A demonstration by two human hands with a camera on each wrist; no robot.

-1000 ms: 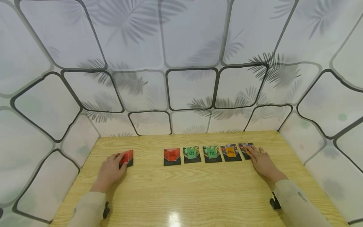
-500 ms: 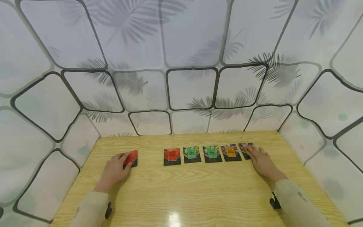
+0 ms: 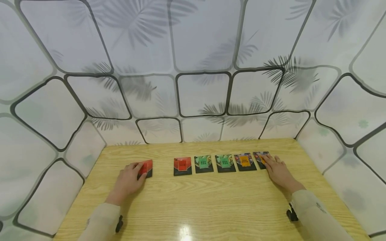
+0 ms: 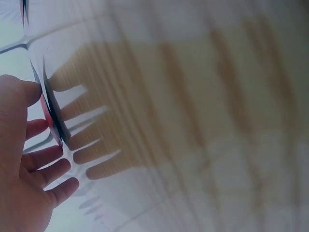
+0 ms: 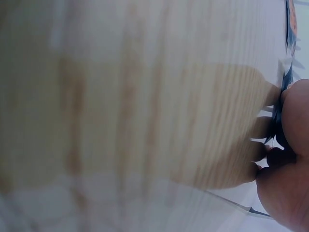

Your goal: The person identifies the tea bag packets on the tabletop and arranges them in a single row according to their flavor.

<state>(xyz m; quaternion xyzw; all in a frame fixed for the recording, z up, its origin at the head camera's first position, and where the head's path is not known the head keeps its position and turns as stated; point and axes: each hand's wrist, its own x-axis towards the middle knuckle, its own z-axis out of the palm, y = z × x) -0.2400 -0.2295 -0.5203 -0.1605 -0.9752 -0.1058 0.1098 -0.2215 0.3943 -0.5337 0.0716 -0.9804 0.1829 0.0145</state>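
My left hand (image 3: pixel 129 180) holds a flat square red-and-black packet (image 3: pixel 148 167) at the left of the table, thumb at its near side and fingers over its left part. In the left wrist view the packet (image 4: pixel 54 113) shows nearly edge-on between thumb and fingers, close over the wood. At the right end of a row, my right hand (image 3: pixel 280 172) rests its fingers on a dark packet with an orange label (image 3: pixel 260 157), hiding its right part. In the right wrist view that packet's dark edge (image 5: pixel 288 75) shows beside the fingers.
Leftward along the row lie another orange-labelled packet (image 3: pixel 245 162), two green ones, (image 3: pixel 225 163) nearer the right hand, and a red-and-black packet (image 3: pixel 182 166). The wooden table (image 3: pixel 193 201) ends at a patterned cloth wall (image 3: pixel 202 129) behind and at both sides.
My left hand has moved right along the table with its red packet, narrowing the gap to the row. The right hand and the row's packets stay put.
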